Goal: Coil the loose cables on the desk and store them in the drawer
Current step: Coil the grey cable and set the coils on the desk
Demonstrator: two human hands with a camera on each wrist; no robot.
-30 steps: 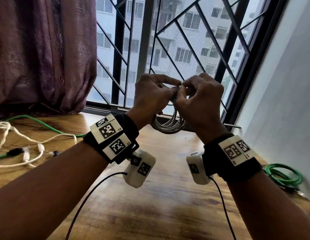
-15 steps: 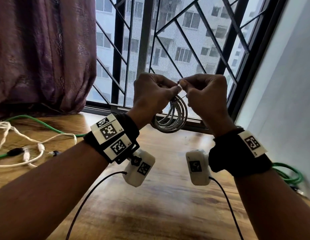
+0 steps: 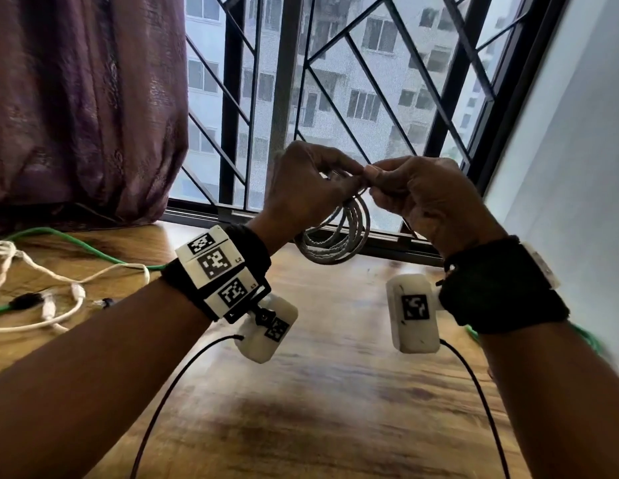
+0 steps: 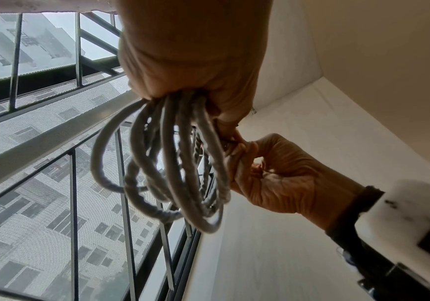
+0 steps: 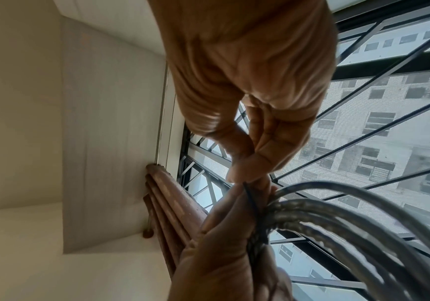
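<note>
A grey cable coil (image 3: 335,243) hangs in the air above the wooden desk (image 3: 335,392), in front of the window. My left hand (image 3: 311,188) grips the top of the coil, its several loops dangling below the fist (image 4: 172,167). My right hand (image 3: 387,181) meets the left at the coil's top. In the right wrist view its thumb and finger pinch a thin dark tie (image 5: 253,205) that runs round the bundled loops (image 5: 337,213) beside my left hand (image 5: 221,254). The cable's ends are hidden inside the hands.
A loose white cable (image 3: 42,271) and a green cable (image 3: 76,243) lie on the desk at the left. Another green cable (image 3: 591,340) shows behind my right forearm. A maroon curtain (image 3: 76,115), the window grille (image 3: 284,98) and a white wall (image 3: 577,167) bound the desk.
My right hand has drawn away from over the coil to its right side and turned its wrist outward, now pinching at the top. The left hand keeps its hold; the coil hangs more edge-on.
</note>
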